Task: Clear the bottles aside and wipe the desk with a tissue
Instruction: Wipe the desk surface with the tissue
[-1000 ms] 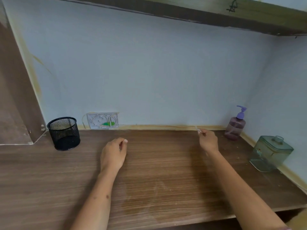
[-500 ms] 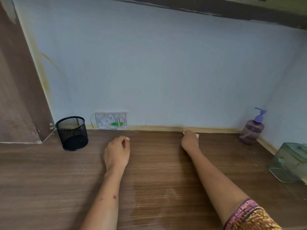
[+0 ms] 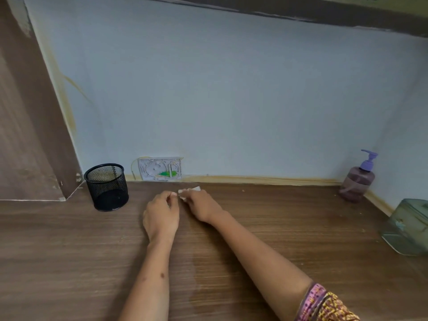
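Brown wood-grain laminate forms the counter (image 3: pixel 266 239), seen from the head camera against a pale blue wall (image 3: pixel 231 100).

Near the middle of the counter, toward twelve o'clock, the right hand (image 3: pixel 202 206) lies knuckles up with its fingers curled round a small crumpled white tissue (image 3: pixel 188 192), whose white edge pokes out past the fingertips and lies against the wood close to the back wall. Just beside it at nine o'clock, the left hand (image 3: pixel 161 216) rests on the counter with loosely curled fingers, its fingertips near the tissue; whether they touch it I cannot tell.

At about ten o'clock stands a black wire-mesh cylindrical pen cup (image 3: pixel 107 186). Far off at two o'clock, in the corner, a translucent purple pump bottle with a lilac dispenser head (image 3: pixel 357 181) stands upright. At three o'clock sits a clear greenish lidded plastic box (image 3: pixel 406 225), partly cut off by the frame edge.
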Demonstrator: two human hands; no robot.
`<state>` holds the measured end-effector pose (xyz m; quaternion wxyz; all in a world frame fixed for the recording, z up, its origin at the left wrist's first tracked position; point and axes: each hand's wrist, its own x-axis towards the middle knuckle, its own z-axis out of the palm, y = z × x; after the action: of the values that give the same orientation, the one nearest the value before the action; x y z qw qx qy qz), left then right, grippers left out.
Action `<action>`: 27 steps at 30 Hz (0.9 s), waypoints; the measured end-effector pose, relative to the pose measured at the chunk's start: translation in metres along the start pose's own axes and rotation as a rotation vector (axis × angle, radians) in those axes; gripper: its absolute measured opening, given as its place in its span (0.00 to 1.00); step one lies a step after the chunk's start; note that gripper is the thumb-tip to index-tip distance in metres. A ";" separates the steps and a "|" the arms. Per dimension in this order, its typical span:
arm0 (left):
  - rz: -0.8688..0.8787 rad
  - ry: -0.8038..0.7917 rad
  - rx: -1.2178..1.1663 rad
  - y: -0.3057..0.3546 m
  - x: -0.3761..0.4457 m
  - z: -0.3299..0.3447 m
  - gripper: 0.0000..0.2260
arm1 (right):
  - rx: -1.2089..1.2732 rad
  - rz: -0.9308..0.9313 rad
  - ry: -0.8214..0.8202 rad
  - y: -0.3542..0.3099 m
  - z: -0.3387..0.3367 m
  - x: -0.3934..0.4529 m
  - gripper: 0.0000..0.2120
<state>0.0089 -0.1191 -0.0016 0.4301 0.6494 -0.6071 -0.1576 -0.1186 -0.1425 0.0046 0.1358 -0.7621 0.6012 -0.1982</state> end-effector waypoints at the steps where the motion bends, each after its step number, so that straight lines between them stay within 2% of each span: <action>1: 0.001 0.002 -0.005 0.000 0.000 0.000 0.12 | -0.011 -0.071 -0.037 0.001 0.000 -0.006 0.18; 4: 0.014 0.000 -0.027 0.000 -0.002 0.000 0.12 | -0.022 -0.208 -0.110 0.016 -0.008 -0.027 0.19; 7: 0.041 -0.017 -0.024 0.001 -0.004 0.000 0.12 | -0.017 -0.265 -0.162 0.040 -0.026 -0.049 0.20; 13: 0.072 -0.039 -0.026 0.004 -0.010 -0.002 0.11 | -0.050 -0.142 -0.167 0.080 -0.063 -0.077 0.19; 16: 0.084 -0.044 -0.019 0.005 -0.010 -0.003 0.11 | -0.088 -0.012 -0.107 0.101 -0.078 -0.092 0.19; 18: 0.099 -0.047 -0.014 0.006 -0.011 -0.003 0.11 | -0.103 0.120 -0.003 0.119 -0.086 -0.101 0.19; 21: 0.123 -0.051 -0.019 0.007 -0.013 -0.003 0.11 | -0.116 0.408 0.188 0.148 -0.097 -0.110 0.21; 24: 0.135 -0.053 -0.013 0.007 -0.014 -0.002 0.11 | -0.123 0.654 0.305 0.165 -0.103 -0.111 0.21; 27: 0.139 -0.055 -0.015 0.006 -0.013 0.000 0.11 | -0.106 0.750 0.351 0.160 -0.099 -0.101 0.21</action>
<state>0.0025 -0.1061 -0.0011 0.4282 0.5977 -0.6611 -0.1497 -0.3225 -0.0800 0.0070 0.0548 -0.4508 0.8605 -0.2308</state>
